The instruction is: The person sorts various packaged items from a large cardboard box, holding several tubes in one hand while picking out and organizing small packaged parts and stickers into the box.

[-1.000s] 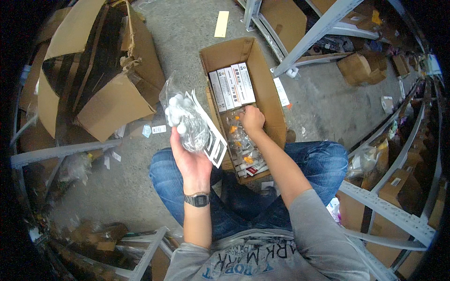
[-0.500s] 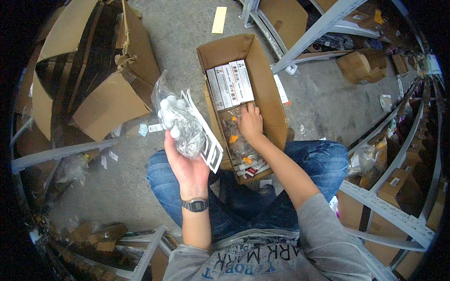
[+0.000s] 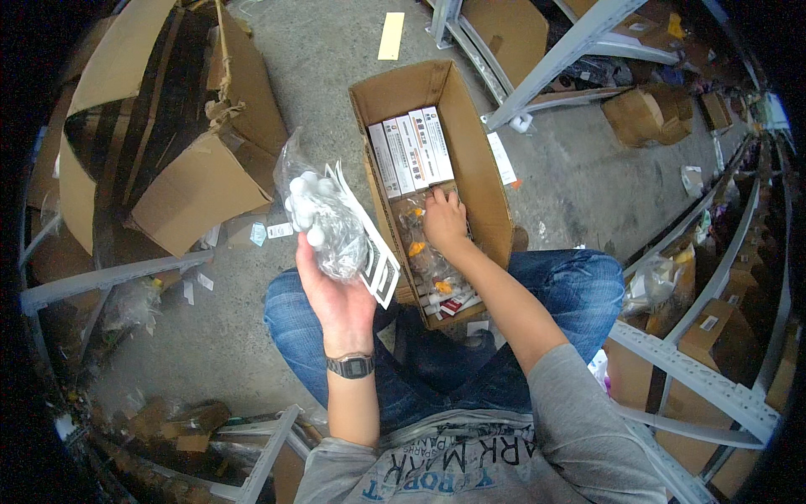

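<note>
My left hand (image 3: 337, 307), palm up with a watch on the wrist, holds a clear plastic bag of round white balls (image 3: 312, 200). White cards with dark-bordered frames (image 3: 382, 281) stand along the bag's right side. My right hand (image 3: 444, 220) reaches into an open long cardboard box (image 3: 478, 151) between my knees. Its fingers curl over a clear plastic bag with orange pieces (image 3: 416, 249); the fingertips are partly hidden. Beyond that hand, several white printed boxes (image 3: 413, 151) are packed side by side. A small red-and-white packet (image 3: 451, 307) lies at the box's near end.
A big torn carton (image 3: 189, 189) stands on the left. Grey metal shelving (image 3: 567, 63) rises at the right, and more shelf beams (image 3: 117, 277) run at the left. On the concrete floor lie a yellow strip (image 3: 390, 36), paper scraps and a brown carton (image 3: 646, 116).
Almost nothing differs. The fingers of my right hand have shifted slightly over the bag in the box, while my left hand keeps its hold.
</note>
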Demonstrator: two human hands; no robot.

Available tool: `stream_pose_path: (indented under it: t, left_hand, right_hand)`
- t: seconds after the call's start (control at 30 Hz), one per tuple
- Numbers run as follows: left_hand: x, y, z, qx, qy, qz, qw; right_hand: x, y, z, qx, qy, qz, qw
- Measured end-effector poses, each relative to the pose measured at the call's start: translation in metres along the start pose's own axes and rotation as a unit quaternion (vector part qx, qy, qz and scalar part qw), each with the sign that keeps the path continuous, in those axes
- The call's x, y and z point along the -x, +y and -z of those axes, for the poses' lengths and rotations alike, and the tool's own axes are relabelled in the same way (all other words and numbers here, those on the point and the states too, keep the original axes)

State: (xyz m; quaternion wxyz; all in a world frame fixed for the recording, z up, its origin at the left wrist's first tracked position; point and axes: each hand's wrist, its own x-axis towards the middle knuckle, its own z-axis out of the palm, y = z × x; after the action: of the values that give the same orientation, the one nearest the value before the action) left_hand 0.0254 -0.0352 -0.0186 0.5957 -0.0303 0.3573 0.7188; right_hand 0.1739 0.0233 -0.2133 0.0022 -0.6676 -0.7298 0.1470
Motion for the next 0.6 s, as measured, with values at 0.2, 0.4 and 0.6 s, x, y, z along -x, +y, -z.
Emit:
stream_pose_path:
  t: [0.2,0.4,0.6]
  left_hand:
    - [-0.008,0.004,0.013,0.031,0.029,0.02,0.999]
    - [-0.011,0.014,0.018,0.079,0.025,0.016,0.996]
    - [-0.011,0.01,0.013,0.079,0.037,0.004,0.996]
  right_hand:
    - [-0.003,-0.007,0.029,0.098,-0.105,0.01,0.99]
    - [-0.009,-0.009,0.031,-0.04,0.037,0.178,0.983]
    - [-0.006,-0.023,0.012,-0.076,-0.078,0.182,0.977]
